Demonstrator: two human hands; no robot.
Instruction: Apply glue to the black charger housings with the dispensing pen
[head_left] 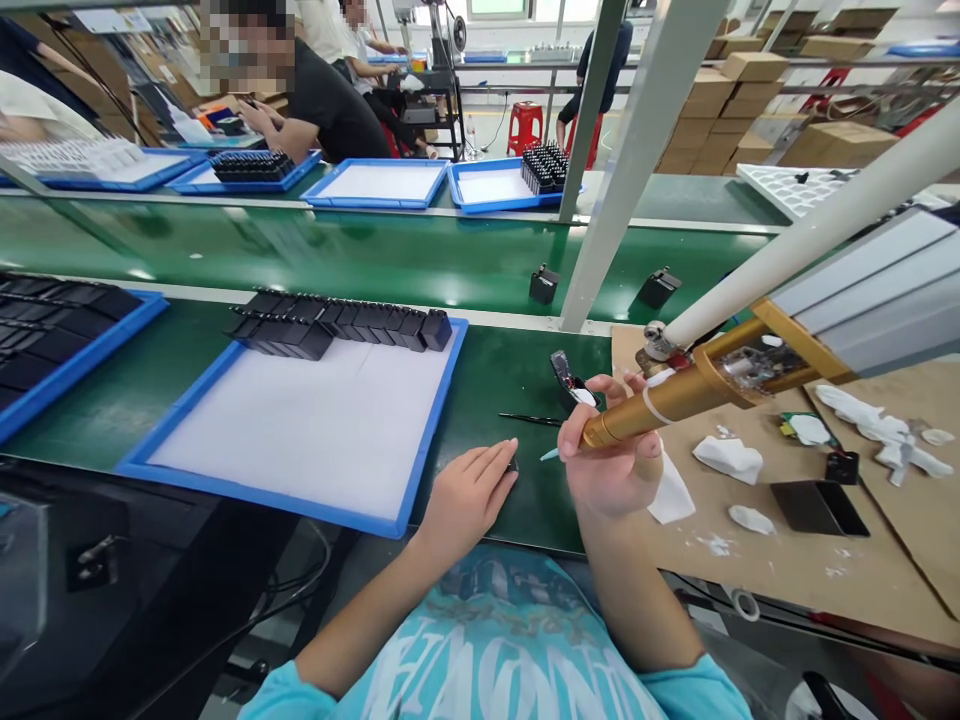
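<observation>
My left hand (469, 492) rests on the green bench with its fingers pressed together. A small black part (513, 465) shows at its fingertips; the hand hides most of it. My right hand (613, 465) is wrapped round a gold-coloured glue dispensing gun (646, 408). Its light-blue nozzle (550, 455) points left, toward the left hand but apart from it. Beyond the right hand sits an opened black case (562, 370) with something white inside. Thin black tweezers (529, 418) lie in front of that case.
A blue-rimmed tray (442, 400) with rows of black adapter-like cases (375, 320) lies left. Brown cardboard (720, 535) at right carries white wads and a black open box (820, 508). A metal post (622, 180) rises behind the bench. Two black units (544, 285) sit on the green belt.
</observation>
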